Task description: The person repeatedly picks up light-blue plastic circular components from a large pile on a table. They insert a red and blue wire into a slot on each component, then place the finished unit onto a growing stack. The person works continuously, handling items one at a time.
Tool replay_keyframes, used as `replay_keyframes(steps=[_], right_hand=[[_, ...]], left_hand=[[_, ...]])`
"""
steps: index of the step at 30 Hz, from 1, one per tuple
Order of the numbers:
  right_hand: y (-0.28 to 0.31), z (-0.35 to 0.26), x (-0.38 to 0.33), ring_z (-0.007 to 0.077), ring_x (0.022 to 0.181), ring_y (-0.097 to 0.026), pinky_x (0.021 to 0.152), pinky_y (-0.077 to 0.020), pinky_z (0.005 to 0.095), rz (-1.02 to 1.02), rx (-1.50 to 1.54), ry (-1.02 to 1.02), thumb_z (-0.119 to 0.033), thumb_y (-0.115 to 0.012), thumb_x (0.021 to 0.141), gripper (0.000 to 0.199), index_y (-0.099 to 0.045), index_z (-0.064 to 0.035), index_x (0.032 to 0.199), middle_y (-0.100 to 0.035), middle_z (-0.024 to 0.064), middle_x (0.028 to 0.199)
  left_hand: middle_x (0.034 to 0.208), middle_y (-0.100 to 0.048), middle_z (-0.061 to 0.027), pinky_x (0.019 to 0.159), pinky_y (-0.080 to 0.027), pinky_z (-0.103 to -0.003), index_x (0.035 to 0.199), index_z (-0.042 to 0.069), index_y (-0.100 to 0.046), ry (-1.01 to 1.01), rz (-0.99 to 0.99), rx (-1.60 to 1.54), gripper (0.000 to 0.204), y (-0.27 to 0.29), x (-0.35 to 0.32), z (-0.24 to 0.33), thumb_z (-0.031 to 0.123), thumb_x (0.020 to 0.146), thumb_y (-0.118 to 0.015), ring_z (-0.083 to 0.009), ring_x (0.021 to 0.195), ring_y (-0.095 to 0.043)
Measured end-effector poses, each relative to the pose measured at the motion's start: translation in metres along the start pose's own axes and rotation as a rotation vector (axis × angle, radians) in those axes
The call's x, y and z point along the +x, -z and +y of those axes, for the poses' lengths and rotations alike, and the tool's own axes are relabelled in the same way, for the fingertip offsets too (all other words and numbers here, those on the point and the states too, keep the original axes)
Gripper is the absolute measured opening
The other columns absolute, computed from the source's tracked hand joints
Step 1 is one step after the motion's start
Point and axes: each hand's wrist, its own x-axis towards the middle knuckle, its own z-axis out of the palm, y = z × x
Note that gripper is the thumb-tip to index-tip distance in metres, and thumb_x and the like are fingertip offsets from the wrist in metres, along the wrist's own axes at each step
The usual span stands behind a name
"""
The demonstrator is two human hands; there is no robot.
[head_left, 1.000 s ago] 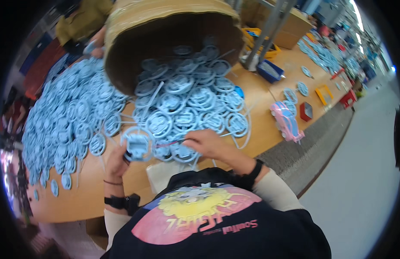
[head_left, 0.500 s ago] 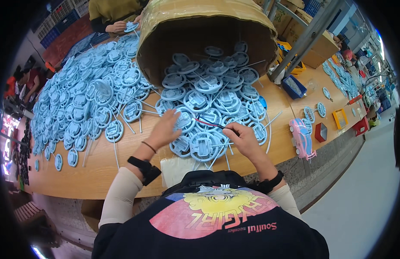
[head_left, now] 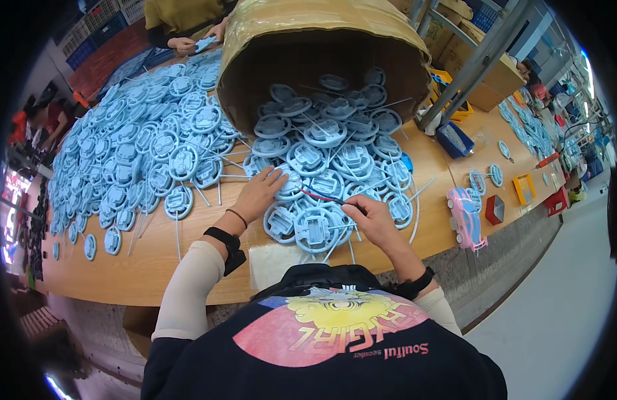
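Light-blue plastic steering-wheel-like parts (head_left: 315, 229) lie heaped in front of me, many with thin pale rods. My left hand (head_left: 260, 195) is stretched over the near heap, its fingers apart at the edge of one round blue part (head_left: 292, 185). Closed in a pinch, my right hand (head_left: 371, 217) holds the end of a thin red-and-black length (head_left: 324, 196), which looks like wires. Its far end lies over the blue parts near my left fingertips. Whether my left fingertips press on the part cannot be made out.
A large cardboard box (head_left: 322, 33) lies on its side, spilling blue parts. Another pile (head_left: 135, 147) covers the table's left. On the right are a pink toy car (head_left: 466, 217), a blue bin (head_left: 454, 139) and a yellow tray (head_left: 524, 187). A co-worker's hands (head_left: 183, 45) are at the far left.
My left hand has moved slightly right and up, with its fingers now at a blue part. My right hand still holds the red-and-black length, slightly lower than before.
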Motion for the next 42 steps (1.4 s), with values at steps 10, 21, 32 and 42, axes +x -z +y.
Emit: replay_keyframes(steps=[10, 21, 32, 42], right_hand=[[-0.001, -0.008, -0.003, 0.0113, 0.054, -0.047, 0.051, -0.0377, 0.0261, -0.013, -0.027, 0.024, -0.022, -0.060, 0.082, 0.021, -0.061, -0.0017, 0.087, -0.054, 0.0046, 0.061], [-0.008, -0.036, 0.005, 0.0280, 0.059, -0.056, 0.055, -0.0423, 0.0333, -0.055, -0.153, 0.119, -0.020, -0.059, 0.081, 0.018, -0.061, -0.0031, 0.086, -0.059, 0.0129, 0.068], [0.001, -0.035, 0.007, 0.0209, 0.057, -0.055, 0.054, -0.0421, 0.0299, -0.089, -0.135, 0.219, -0.021, -0.059, 0.081, 0.020, -0.062, -0.0021, 0.086, -0.059, 0.0110, 0.067], [-0.008, -0.021, 0.000, 0.0172, 0.058, -0.056, 0.056, -0.0429, 0.0281, -0.161, -0.068, 0.167, -0.024, -0.059, 0.082, 0.021, -0.062, -0.0039, 0.090, -0.060, 0.0086, 0.068]], left_hand=[[0.068, -0.059, -0.0039, 0.053, -0.043, -0.026, 0.086, 0.004, -0.061, 0.678, 0.497, -0.684, 0.019, 0.116, -0.011, -0.030, 0.022, 0.086, -0.056, -0.0120, 0.059, -0.055], [0.070, -0.057, 0.0005, 0.055, -0.048, -0.020, 0.090, 0.002, -0.060, 0.754, 0.267, -1.588, 0.022, 0.083, -0.013, 0.048, 0.023, 0.087, -0.056, -0.0075, 0.057, -0.055], [0.094, -0.062, -0.0026, 0.073, -0.051, -0.028, 0.105, 0.002, -0.056, 0.714, 0.179, -1.849, 0.029, 0.065, -0.023, 0.046, 0.027, 0.090, -0.051, -0.0115, 0.082, -0.060], [0.117, -0.054, -0.0100, 0.090, -0.044, -0.038, 0.123, 0.004, -0.042, 0.573, 0.208, -2.158, 0.046, 0.059, -0.020, 0.066, 0.038, 0.091, -0.043, -0.0218, 0.106, -0.053]])
